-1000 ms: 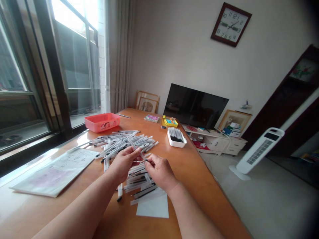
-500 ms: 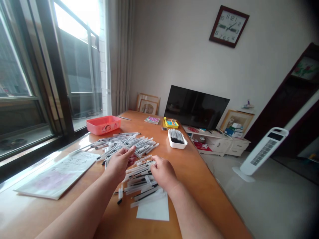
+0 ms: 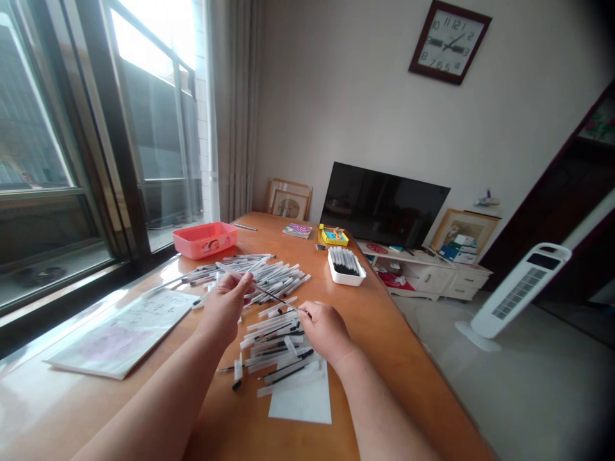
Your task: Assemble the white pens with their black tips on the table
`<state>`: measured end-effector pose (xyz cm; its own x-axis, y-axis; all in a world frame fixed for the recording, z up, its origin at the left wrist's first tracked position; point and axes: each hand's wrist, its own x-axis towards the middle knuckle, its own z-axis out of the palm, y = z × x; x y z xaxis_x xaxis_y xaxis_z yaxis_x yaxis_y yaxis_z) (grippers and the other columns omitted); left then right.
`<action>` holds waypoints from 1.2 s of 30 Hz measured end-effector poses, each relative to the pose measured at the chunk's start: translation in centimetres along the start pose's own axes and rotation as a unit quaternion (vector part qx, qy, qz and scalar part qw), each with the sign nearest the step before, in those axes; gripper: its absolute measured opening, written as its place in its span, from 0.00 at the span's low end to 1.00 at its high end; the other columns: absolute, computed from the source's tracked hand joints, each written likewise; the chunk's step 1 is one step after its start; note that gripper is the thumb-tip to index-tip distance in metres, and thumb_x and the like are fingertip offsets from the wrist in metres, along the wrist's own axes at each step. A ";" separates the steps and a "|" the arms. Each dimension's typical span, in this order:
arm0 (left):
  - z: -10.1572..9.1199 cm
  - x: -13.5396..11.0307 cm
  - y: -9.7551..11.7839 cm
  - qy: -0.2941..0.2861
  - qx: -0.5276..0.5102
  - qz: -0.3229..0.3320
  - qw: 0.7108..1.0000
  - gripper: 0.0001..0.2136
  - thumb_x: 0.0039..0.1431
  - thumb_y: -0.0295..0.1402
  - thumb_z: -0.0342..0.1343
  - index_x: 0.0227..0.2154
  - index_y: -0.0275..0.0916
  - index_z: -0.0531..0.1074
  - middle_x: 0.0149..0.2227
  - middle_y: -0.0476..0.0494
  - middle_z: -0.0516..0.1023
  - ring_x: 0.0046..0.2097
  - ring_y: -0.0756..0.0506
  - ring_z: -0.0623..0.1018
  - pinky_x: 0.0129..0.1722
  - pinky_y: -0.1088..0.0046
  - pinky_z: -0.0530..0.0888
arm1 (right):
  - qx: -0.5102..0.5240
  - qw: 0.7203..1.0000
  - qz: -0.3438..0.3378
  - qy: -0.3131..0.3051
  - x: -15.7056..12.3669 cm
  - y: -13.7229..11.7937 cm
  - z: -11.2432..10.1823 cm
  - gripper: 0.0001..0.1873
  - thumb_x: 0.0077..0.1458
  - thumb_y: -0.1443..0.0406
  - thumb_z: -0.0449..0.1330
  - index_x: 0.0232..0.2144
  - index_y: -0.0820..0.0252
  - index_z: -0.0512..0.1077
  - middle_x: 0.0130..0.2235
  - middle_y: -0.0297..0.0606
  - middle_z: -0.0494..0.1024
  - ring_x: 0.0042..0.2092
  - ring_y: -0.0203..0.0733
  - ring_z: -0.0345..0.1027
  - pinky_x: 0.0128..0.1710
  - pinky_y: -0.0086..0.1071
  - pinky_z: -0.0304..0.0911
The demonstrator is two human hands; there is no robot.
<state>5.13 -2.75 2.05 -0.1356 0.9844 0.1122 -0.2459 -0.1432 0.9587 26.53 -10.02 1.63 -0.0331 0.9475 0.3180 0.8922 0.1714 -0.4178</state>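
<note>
My left hand is closed around a translucent white pen barrel, whose end sticks out beyond the fingers. A thin dark pen refill runs from that barrel to my right hand, which pinches its other end. Whether the refill's left end sits inside the barrel is hidden by my fingers. Beyond the hands lies a pile of white pens. Below and between them are more loose pen parts, some with black ends, partly lying on a white sheet of paper.
A pink plastic basket stands by the window, behind a booklet. At the table's right edge, a white box holds several upright-leaning pens. Farther back are a yellow box and a colourful booklet.
The dark refill now stretches between both hands, where before it did not show. My right hand has moved slightly right and down. The whole view has shifted a little.
</note>
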 end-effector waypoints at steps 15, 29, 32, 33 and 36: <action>-0.8 0.2 0.1 0.027 0.290 0.223 0.930 0.20 0.61 0.48 0.54 0.50 0.42 0.77 0.38 0.43 0.80 0.38 0.44 0.76 0.41 0.68 0.70 | -0.009 0.999 0.050 -0.008 0.2 0.7 -0.2 0.14 0.63 0.59 0.54 0.43 0.52 0.78 0.41 0.39 0.83 0.44 0.42 0.76 0.42 0.28 0.61; -1.8 1.0 -2.3 -0.053 0.622 0.137 0.769 0.16 0.55 0.34 0.51 0.44 0.47 0.78 0.47 0.40 0.80 0.49 0.33 0.73 0.46 0.58 0.66 | -0.001 0.998 0.055 -0.006 -0.1 0.1 -0.3 0.12 0.61 0.60 0.56 0.42 0.53 0.78 0.39 0.39 0.83 0.42 0.43 0.76 0.37 0.30 0.59; -1.7 0.7 -2.1 -0.069 0.647 0.135 0.748 0.13 0.55 0.38 0.53 0.39 0.48 0.80 0.46 0.37 0.80 0.49 0.30 0.71 0.46 0.54 0.64 | 0.000 0.999 0.052 -0.002 -0.1 0.2 -0.2 0.12 0.61 0.60 0.56 0.41 0.53 0.78 0.39 0.39 0.83 0.41 0.43 0.75 0.36 0.30 0.59; -1.6 0.6 -2.0 -0.073 0.650 0.138 0.744 0.13 0.55 0.39 0.53 0.38 0.49 0.80 0.45 0.36 0.79 0.49 0.29 0.71 0.46 0.53 0.63 | 0.002 0.999 0.050 0.000 -0.1 0.2 -0.1 0.12 0.61 0.60 0.55 0.41 0.53 0.78 0.39 0.39 0.83 0.41 0.43 0.76 0.36 0.30 0.59; -1.4 0.4 -1.8 -0.073 0.660 0.136 0.735 0.12 0.56 0.41 0.52 0.34 0.49 0.81 0.44 0.35 0.79 0.49 0.29 0.71 0.45 0.53 0.63 | 0.009 0.999 0.044 0.007 0.0 0.4 0.1 0.12 0.61 0.60 0.55 0.41 0.54 0.78 0.39 0.40 0.83 0.41 0.43 0.76 0.36 0.30 0.59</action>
<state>4.14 -2.26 0.04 0.1216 0.9520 0.2808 0.9299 -0.2082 0.3032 26.81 -9.97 1.39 0.0514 0.9554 0.2907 0.8831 0.0924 -0.4600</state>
